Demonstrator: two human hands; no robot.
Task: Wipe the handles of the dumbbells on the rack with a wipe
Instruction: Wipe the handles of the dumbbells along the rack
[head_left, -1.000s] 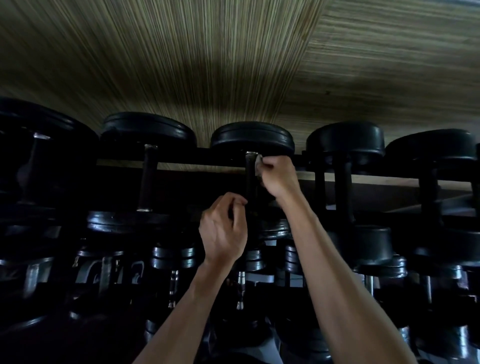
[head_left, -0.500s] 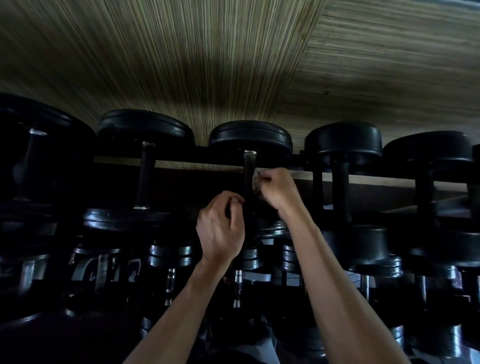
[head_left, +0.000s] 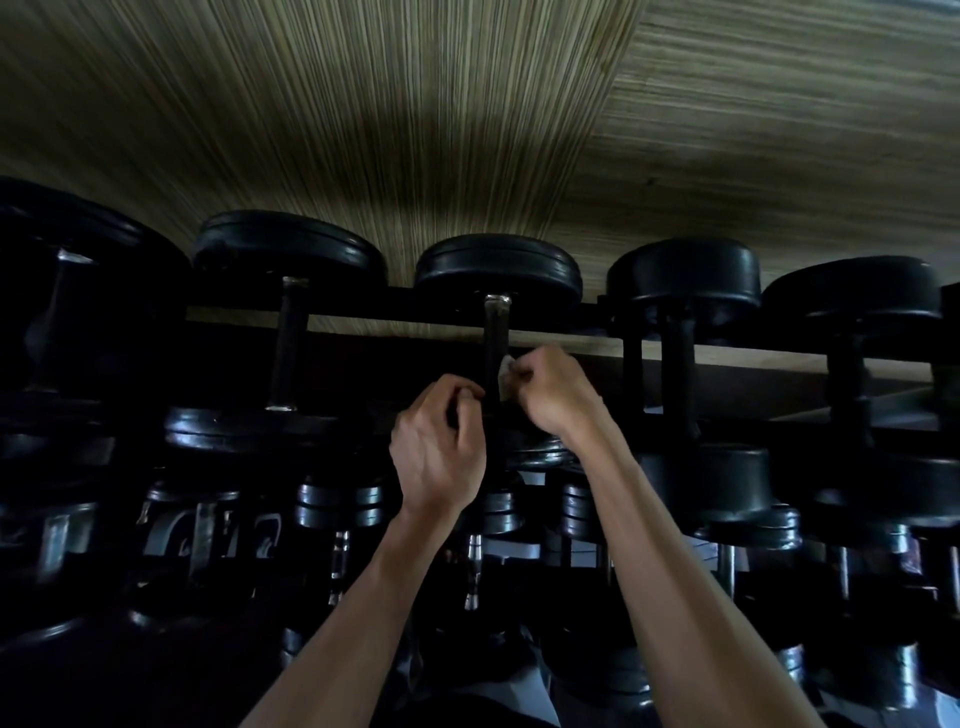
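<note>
Head view: right hand (head_left: 553, 397) pinches a small white wipe (head_left: 505, 370) against the right side of the handle (head_left: 494, 345) of the centre dumbbell (head_left: 497, 270) on the top row; the wipe peeks out at the fingertips, mid-handle, touching the bar. Left hand (head_left: 439, 454) is just beside it on the handle's left and nearer part, fingers curled round the bar, gripping it. The two hands sit close, the handle between them. The rack (head_left: 597, 314) holds a row of black round-headed dumbbells across the top, handles running near to far, one neighbour dumbbell (head_left: 288, 254) left of centre and another (head_left: 683, 273) right. Lower tiers hold more, smaller dumbbells (head_left: 337, 512) with shiny metal parts, dim and hard to make out. Beyond the rack lies a striped wood-grain floor (head_left: 363, 104), with a seam towards the right. Light is low.
</note>
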